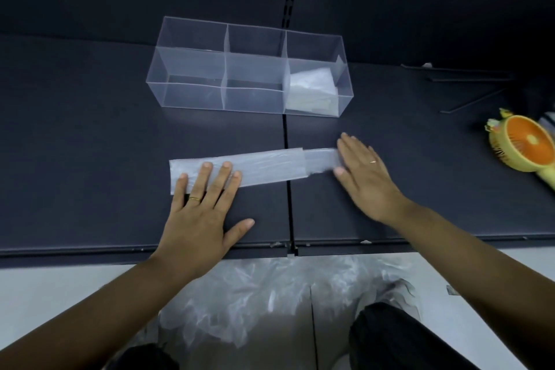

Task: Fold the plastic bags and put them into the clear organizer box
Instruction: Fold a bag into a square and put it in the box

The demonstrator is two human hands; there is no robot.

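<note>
Because more work is waiting, a crumpled heap of loose plastic bags [255,303] sits nearest, below the wrists and off the near edge of the dark shelf [90,129], within easy reach for the next pick.

Beyond it the left hand [198,213] lies flat, its fingers [204,177] straight and a little spread. The tips of all four press on the left end of the bag being folded [264,167], while the thumb rests to the side on bare shelf. This looks like an anchor, pinning the slippery film so that it cannot slide.

The right hand [365,171] is also flat, with its fingers [351,147] straight and close together over the narrower right end of the strip. The thumb tip lies at the strip's near edge. Nothing is pinched or curled round. The bag runs as a long flat band between the two sets of fingertips, and I judge that it is being smoothed before the strip is folded shorter.

Past the fingertips stands the clear organizer box [192,69], well apart from both hands. Folded bags [312,84] lie in its right compartment, and the other two look bare. Far to the right lies an orange-faced handheld fan [528,144].
</note>
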